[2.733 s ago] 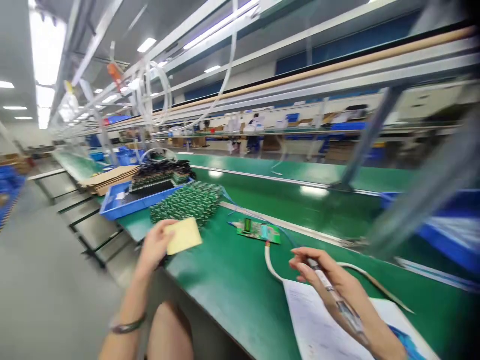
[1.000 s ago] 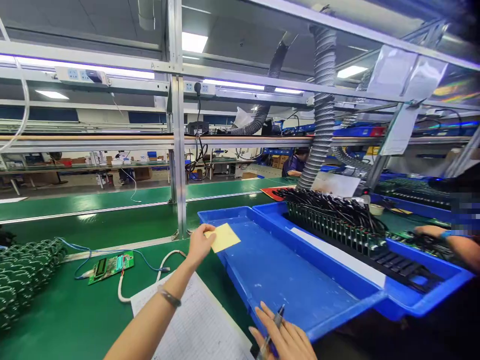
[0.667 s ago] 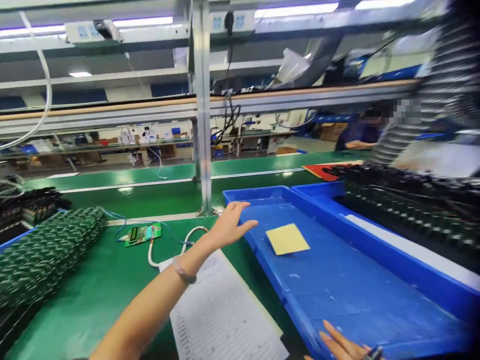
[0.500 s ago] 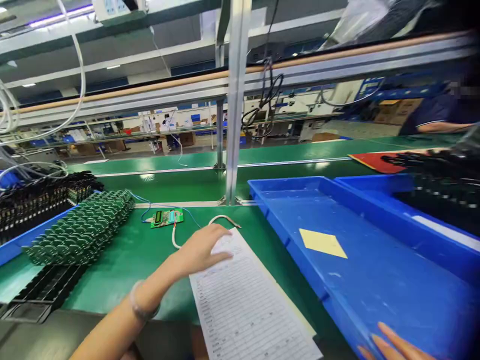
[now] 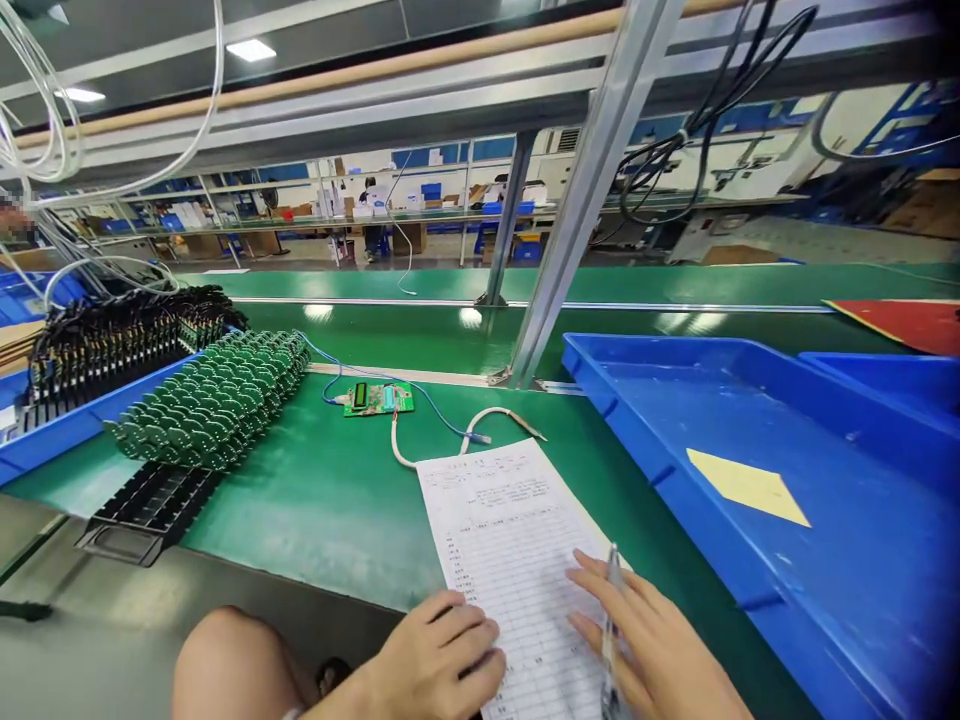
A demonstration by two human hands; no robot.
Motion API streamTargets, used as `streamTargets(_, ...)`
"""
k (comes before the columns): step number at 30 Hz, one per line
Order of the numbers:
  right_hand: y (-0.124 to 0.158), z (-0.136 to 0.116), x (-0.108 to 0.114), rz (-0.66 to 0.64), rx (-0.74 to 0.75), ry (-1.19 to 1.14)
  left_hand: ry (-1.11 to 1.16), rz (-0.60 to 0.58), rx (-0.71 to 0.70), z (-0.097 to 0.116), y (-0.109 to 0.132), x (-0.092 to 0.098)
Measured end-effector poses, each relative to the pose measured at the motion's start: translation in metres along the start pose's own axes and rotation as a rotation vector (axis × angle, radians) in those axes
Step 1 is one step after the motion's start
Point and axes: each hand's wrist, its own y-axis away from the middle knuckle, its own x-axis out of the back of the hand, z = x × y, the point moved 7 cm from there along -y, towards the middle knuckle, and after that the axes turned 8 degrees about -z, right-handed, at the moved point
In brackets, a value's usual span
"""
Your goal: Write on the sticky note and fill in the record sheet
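Observation:
A printed form [image 5: 510, 510], a white sheet with ruled rows, lies on the green bench top, with a yellowish edge showing under its right side. My left hand [image 5: 442, 650] is at its lower left edge, the fingers curled over the paper and the thumb hidden. Over the sheet's lower right part is my right hand [image 5: 652, 640], with a slim clear pen [image 5: 611, 620] between its fingers. Just beyond the form's top edge lie a white cable [image 5: 401, 455] and a small green circuit board [image 5: 379, 399] with a display.
To the right stands a blue tray [image 5: 667, 400] with a yellow paper [image 5: 750, 487] in it. Stacked green circuit boards [image 5: 217, 400] rest on a black rack [image 5: 154, 510] at left, beside dark cabled parts [image 5: 135, 330]. A metal post [image 5: 585, 200] rises behind the form.
My left hand has left the form's top and come down to its lower left edge. My right hand has moved from the blue tray to the form, now with a pen. The view has shifted.

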Motion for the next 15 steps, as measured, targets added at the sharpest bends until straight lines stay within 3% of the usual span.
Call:
streamTargets(3, -0.012, 0.007, -0.010, -0.055, -0.045, 0.026, -0.017, 0.053, -0.061, 0.002, -0.004, 0.022)
streamTargets(7, -0.008, 0.026, -0.022, -0.156, -0.168, -0.105, -0.127, 0.097, -0.176, 0.005, 0.007, 0.045)
streamTargets(12, -0.011, 0.045, -0.025, -0.182, -0.488, -0.394, -0.153, 0.313, -0.113, -0.005, 0.027, 0.045)
streamTargets(15, -0.019, 0.050, -0.027, -0.166, -0.626, -0.647, -0.175, 0.329, -0.098, -0.009, 0.027, 0.040)
